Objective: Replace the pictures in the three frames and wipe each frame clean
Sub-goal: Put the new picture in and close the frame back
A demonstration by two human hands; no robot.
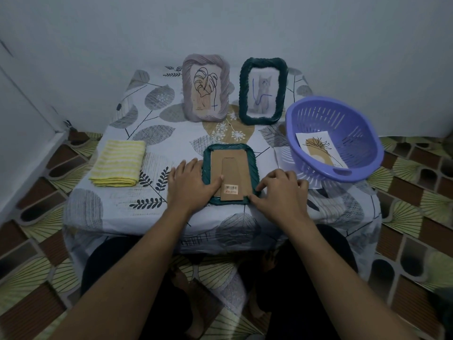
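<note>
A dark green frame (252, 163) lies face down at the table's near middle, its brown cardboard back (231, 169) and stand facing up. My left hand (190, 182) lies flat on the frame's left edge, thumb on the cardboard. My right hand (279, 190) touches the frame's lower right corner with bent fingertips. At the back stand a mauve frame (188, 94) with a leaf drawing and a second green frame (245, 94) with a cat picture. A folded yellow striped cloth (117, 163) lies at the left.
A purple plastic basket (362, 133) sits at the right, holding a printed plant picture (316, 148). Another sheet of paper (286, 155) pokes out under the basket. The small table has a leaf-patterned cover (157, 133) and stands against a pale wall, on a patterned floor.
</note>
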